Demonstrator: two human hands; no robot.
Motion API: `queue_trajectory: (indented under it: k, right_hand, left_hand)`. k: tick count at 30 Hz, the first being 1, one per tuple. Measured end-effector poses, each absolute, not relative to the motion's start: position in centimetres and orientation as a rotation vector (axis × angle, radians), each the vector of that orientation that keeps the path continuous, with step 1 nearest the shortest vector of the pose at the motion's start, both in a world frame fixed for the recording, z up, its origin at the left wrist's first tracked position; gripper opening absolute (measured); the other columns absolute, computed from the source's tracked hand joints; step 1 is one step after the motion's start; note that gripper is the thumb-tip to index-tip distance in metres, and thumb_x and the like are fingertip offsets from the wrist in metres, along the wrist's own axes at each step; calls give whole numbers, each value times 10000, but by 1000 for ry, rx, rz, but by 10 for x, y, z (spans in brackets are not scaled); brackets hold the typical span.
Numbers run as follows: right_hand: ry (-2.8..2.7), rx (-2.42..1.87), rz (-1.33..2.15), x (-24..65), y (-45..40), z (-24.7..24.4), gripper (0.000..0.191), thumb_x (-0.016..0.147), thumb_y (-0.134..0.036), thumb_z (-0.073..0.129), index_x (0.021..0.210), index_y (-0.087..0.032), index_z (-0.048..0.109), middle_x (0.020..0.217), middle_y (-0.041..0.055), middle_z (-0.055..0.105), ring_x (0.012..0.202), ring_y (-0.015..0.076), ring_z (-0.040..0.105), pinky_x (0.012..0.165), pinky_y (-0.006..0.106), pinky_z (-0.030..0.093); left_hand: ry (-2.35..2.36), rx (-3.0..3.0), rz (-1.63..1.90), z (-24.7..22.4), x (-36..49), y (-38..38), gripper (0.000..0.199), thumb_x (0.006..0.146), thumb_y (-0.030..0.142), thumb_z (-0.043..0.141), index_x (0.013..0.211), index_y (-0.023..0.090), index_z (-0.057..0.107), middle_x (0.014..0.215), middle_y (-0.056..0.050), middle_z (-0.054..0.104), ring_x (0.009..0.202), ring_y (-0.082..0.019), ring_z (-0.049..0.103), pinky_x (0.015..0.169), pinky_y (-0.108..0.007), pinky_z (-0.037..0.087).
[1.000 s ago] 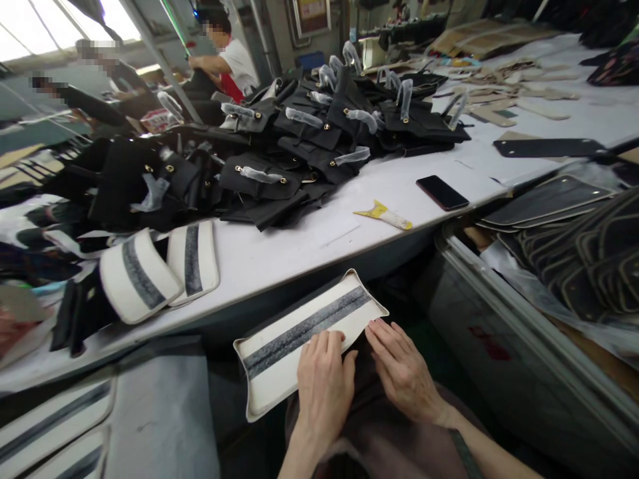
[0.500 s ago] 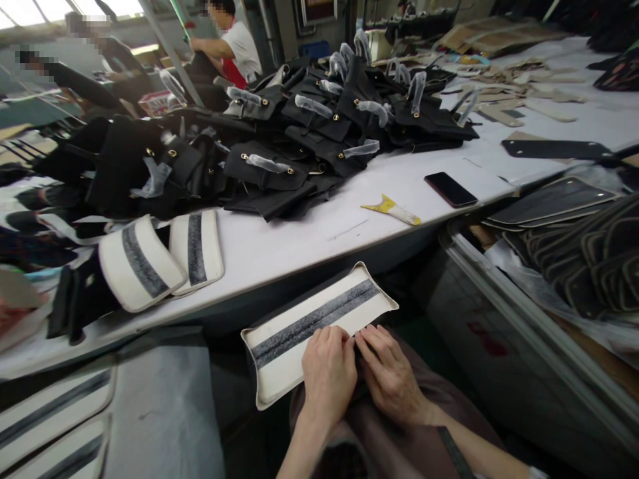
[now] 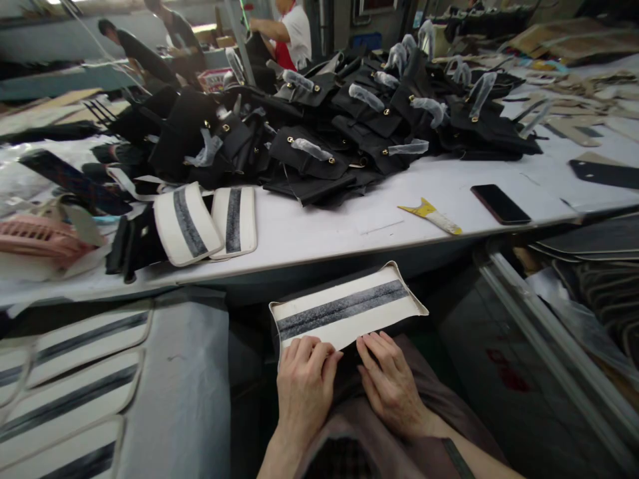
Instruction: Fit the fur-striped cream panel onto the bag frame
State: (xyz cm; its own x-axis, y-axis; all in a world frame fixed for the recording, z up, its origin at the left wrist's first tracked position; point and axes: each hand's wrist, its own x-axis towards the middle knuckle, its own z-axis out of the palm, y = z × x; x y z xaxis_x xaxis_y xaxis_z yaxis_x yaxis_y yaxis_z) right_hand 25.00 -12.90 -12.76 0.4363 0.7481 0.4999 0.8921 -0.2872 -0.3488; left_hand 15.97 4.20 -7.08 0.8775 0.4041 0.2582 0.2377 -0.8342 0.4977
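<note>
Left hand (image 3: 303,392): we're pressing open, flat fingers evenly on the white panel (image 3: 344,309).
Right hand (image 3: 392,386): we're steadying its lower edge, not gripping.
Nearby: we're working below more panels (image 3: 233,221) on the table (image 3: 304,226).

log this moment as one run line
left hand: on lower edge of cream rectangular panel with dark grey stripe | right hand: on same edge | panel: across lap

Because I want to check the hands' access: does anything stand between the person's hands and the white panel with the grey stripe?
Nothing visible stands in the way. The left hand rests directly on the lower edge of the white panel, and the right hand lies against that same edge.
</note>
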Motion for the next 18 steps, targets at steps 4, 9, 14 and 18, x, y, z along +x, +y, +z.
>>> queue_trajectory:
  k: [4,9,14,18]
  right_hand:
    - [-1445,-2075,-318,246,-121,-131,589,926,-47,489,1493,-73,330,1312,181,513,1276,304,434,1079,545,405]
    - [-1503,-2041,-306,244,-114,-131,585,930,-61,473,1497,-100,332,1305,168,523,1262,304,449,1042,525,444]
    - [-1562,-2048,-321,244,-112,-129,574,930,-51,470,1489,-92,347,1290,159,542,1248,293,462,1067,518,403]
    - [-1622,-2019,-331,243,-108,-132,554,938,-62,454,1483,-82,357,1313,149,539,1252,282,451,1085,492,375]
  left_hand:
    - [460,2593,460,-75,150,48,115,927,233,562,831,209,622,813,-15,638,816,-207,543,774,-366,362]
    - [467,2616,362,-73,152,52,130,931,226,546,813,191,588,798,-26,616,802,-211,530,779,-373,371]
    - [492,2549,403,-75,145,56,98,928,208,549,840,188,589,849,-36,600,842,-205,528,782,-353,384]
    - [624,2520,483,-76,137,56,95,904,240,596,816,211,617,870,-27,620,897,-210,549,923,-421,346]
